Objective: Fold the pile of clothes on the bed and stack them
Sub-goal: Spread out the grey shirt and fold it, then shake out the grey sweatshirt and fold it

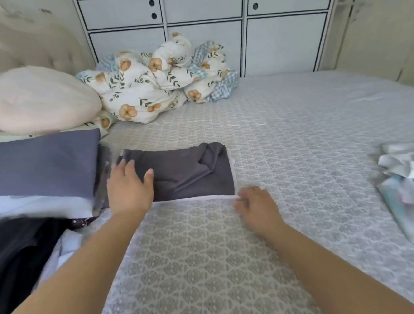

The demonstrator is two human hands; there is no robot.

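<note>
Head view — dark garment, seemingly folded.

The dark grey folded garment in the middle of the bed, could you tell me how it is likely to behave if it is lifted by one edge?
The dark grey garment would probably sag and unfold, since its top layer already lies in soft wrinkles. It looks light, as thin cloth lying flat on the bed. The left hand rests flat on it, so supporting it from beneath with both hands seems safer.

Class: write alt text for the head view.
Two hands work a dark grey garment on a bed: the left hand presses it flat, the right hand pinches its white edge. Folded clothes sit left, unfolded ones right.
</note>
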